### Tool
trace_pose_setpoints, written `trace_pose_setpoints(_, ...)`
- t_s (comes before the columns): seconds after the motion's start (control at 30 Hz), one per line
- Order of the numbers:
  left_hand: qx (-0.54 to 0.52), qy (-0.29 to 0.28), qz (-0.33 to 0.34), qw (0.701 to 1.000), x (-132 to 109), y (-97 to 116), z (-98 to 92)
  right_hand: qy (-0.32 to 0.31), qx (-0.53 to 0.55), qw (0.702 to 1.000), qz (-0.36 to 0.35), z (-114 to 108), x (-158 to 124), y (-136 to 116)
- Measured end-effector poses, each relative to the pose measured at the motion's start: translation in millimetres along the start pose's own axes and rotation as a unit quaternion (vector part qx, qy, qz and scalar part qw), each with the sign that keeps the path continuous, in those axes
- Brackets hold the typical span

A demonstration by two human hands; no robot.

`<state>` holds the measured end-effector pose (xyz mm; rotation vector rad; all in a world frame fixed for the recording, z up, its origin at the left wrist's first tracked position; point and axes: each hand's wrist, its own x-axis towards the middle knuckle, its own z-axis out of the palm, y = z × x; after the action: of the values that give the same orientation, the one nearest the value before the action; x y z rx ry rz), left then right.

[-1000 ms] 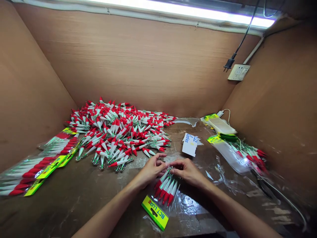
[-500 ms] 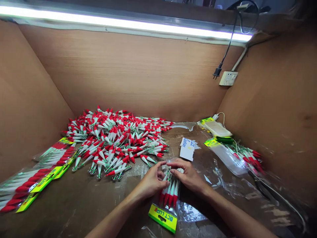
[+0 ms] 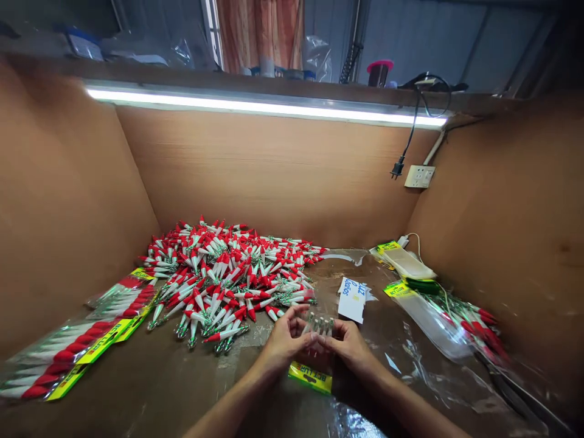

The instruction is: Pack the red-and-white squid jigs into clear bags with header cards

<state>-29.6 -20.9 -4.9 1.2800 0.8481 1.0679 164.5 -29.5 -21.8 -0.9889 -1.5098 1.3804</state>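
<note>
Between both hands is a clear bag of red-and-white fishing lures, its yellow-green BCT LURE header toward me. The lures' pale, hook-end tips point up and away at the bag's far end. My left hand grips the bag's left side, thumb on top. On the opposite side my right hand holds it the same way, and the two thumbs nearly meet. Fingers and thumbs hide much of the lures' bodies. Beyond the hands, to the left, lies a big heap of loose lures.
Filled lure bags overlap at the left. A white card with handwriting lies past my right hand. Unfilled clear bags, more lures and a dark-handled tool are at the right. A black plug hangs near the wall socket.
The bag has tilted, so the lure ends now rise toward the view and its header looks foreshortened. Both thumbs have come together over it. The camera view has tipped upward.
</note>
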Motion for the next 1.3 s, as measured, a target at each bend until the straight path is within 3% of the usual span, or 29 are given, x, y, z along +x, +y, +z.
trace_pose_setpoints(0.1, 0.009, -0.027, -0.008, 1.0, 1, -7, 0.2, 0.012, 0.014, 1.0, -0.008, -2, -2, -2)
trace_pose_setpoints(0.4, 0.003, -0.007, 0.003, 1.0, -1, -16, 1.5, 0.027, 0.036, 0.999, -0.006, -8, -1, -7)
trace_pose_setpoints(0.53, 0.018, -0.028, 0.002, 0.999, 0, -16, -1.2, 0.017, 0.031, 0.999, -0.011, -8, -2, -8)
trace_pose_setpoints(0.7, 0.034, 0.004, 0.031, 0.999, 0, -20, -1.3, 0.013, 0.006, 1.0, -0.017, -6, -1, -4)
trace_pose_setpoints(0.83, 0.012, -0.006, 0.022, 1.0, -1, -20, 2.3, -0.002, 0.015, 1.0, -0.016, -4, 1, -1)
trace_pose_setpoints(1.07, -0.015, -0.023, 0.028, 0.999, 0, -20, 5.9, 0.02, -0.022, 0.997, -0.065, -2, 5, 2)
trace_pose_setpoints(1.3, -0.029, -0.01, 0.027, 0.999, -2, -23, 4.6, 0.045, -0.001, 0.998, -0.05, -8, 4, 7)
